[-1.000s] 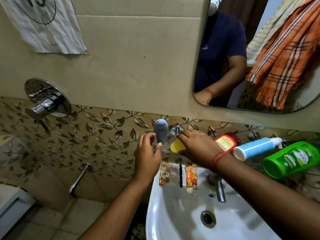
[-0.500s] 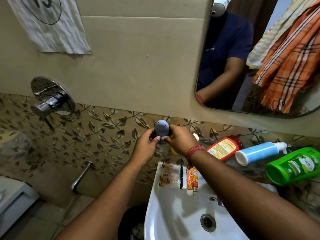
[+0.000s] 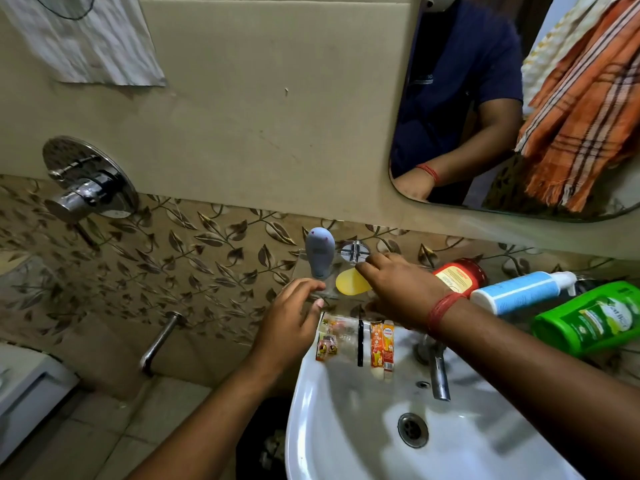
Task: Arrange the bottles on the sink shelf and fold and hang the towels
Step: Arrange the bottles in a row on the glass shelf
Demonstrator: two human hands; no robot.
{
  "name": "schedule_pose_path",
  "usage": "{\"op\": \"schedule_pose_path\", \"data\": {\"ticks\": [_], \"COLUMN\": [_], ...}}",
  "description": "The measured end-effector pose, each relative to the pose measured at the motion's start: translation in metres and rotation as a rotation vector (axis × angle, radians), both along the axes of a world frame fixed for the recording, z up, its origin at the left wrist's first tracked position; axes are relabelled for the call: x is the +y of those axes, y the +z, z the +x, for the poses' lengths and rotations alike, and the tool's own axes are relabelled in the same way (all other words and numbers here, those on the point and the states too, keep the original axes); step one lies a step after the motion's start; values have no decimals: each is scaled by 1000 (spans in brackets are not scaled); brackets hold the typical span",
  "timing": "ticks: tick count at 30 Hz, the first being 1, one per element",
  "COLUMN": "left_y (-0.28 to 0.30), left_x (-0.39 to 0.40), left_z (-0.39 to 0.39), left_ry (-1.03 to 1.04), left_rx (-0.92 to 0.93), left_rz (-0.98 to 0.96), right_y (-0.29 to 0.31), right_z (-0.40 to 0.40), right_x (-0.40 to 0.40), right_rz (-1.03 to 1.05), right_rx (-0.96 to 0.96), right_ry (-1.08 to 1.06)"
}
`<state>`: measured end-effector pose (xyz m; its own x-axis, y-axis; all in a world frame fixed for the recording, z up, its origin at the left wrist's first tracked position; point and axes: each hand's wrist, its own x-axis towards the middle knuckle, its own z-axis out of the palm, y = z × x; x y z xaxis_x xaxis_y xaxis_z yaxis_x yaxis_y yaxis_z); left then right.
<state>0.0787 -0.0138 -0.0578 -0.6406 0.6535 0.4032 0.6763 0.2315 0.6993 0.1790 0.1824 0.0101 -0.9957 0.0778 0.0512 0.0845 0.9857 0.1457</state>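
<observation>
We see a grey bottle [image 3: 319,252] standing upright, cap down, at the left end of a clear glass shelf [image 3: 300,271] fixed to the leaf-patterned wall tiles above the sink [image 3: 346,427]. Its small label is too blurred to read. Our left hand [image 3: 289,318] hovers just below and in front of it, fingers loosely spread and holding nothing, apart from the bottle. Our right hand [image 3: 398,289] reaches across the shelf with fingers extended toward a chrome shelf bracket [image 3: 355,252]; it lies over a yellow bottle [image 3: 349,282] lying flat, and we cannot tell whether it grips it. A red thread [image 3: 441,311] circles the right wrist.

To the right, three more bottles lie on their sides: a red bottle [image 3: 460,273] with a cream label, a white and blue pump bottle [image 3: 519,294], and a green bottle [image 3: 588,317] whose label print we cannot make out. On the sink's back ledge lie small printed sachets [image 3: 329,336], an orange tube [image 3: 381,344] and a thin black stick [image 3: 360,341]; none of their lettering is legible. A chrome tap [image 3: 438,370] points into the basin.

The mirror [image 3: 485,206] reflects an orange checked towel [image 3: 588,109] hanging in loose folds, with a pale yellow-striped towel [image 3: 554,39] behind it. A crumpled paper sheet [image 3: 86,39] hangs on the wall at upper left.
</observation>
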Motion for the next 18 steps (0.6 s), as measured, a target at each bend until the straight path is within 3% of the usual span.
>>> {"op": "schedule_pose_path", "data": {"ticks": [5, 8, 10, 14, 18], "left_y": [17, 30, 35, 39, 40], "left_x": [-8, -6, -1, 9, 27], "left_z": [-13, -14, -6, 21, 37], "left_ry": [-162, -178, -150, -119, -120], "left_rx": [125, 126, 2, -523, -669], "left_rz": [-234, -261, -209, -22, 62], "right_y": [-5, -7, -8, 0, 4], "right_z": [-6, -5, -5, 1, 7], "right_x": [-8, -11, -11, -10, -2], "right_rz": [18, -19, -85, -396, -772], "right_rx": [64, 108, 137, 256, 418], "right_ry": [-3, 29, 51, -31, -240]}}
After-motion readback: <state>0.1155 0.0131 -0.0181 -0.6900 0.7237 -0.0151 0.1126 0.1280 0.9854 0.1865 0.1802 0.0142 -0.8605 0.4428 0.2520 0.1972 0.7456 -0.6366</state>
